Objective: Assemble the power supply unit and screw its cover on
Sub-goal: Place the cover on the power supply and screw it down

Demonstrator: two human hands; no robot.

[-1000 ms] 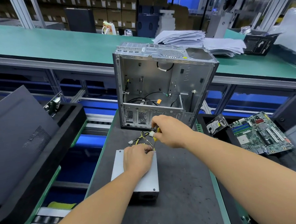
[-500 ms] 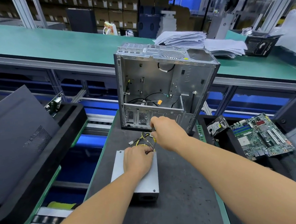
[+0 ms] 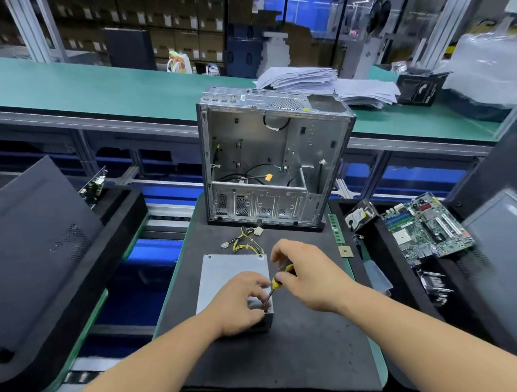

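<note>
On the dark foam mat (image 3: 305, 344), near centre: power supply unit (image 3: 225, 273), grey metal box lying flat, long axis running near to far, cable end pointing far toward the case. Bundle of yellow and black cables (image 3: 245, 242) spilling from its far edge onto the mat, white connectors at the tips. Left hand (image 3: 241, 303) resting on the unit's near right corner, fingers curled down over the cover; whether gripping or only pressing, cannot tell. Right hand (image 3: 310, 274) just right of the unit, closed around a yellow-handled screwdriver (image 3: 275, 288); shaft slanting down and left, tip at the unit's near right corner, close by the left fingers. Farther along the mat: open computer case (image 3: 273, 161), upright, empty side facing near. Right of mat, in a black tray: green motherboard (image 3: 425, 228), hard drive (image 3: 358, 217) beside it. Left: dark panel (image 3: 33, 240) leaning in a black tray. Far: green bench with stacked papers (image 3: 320, 83).
</note>
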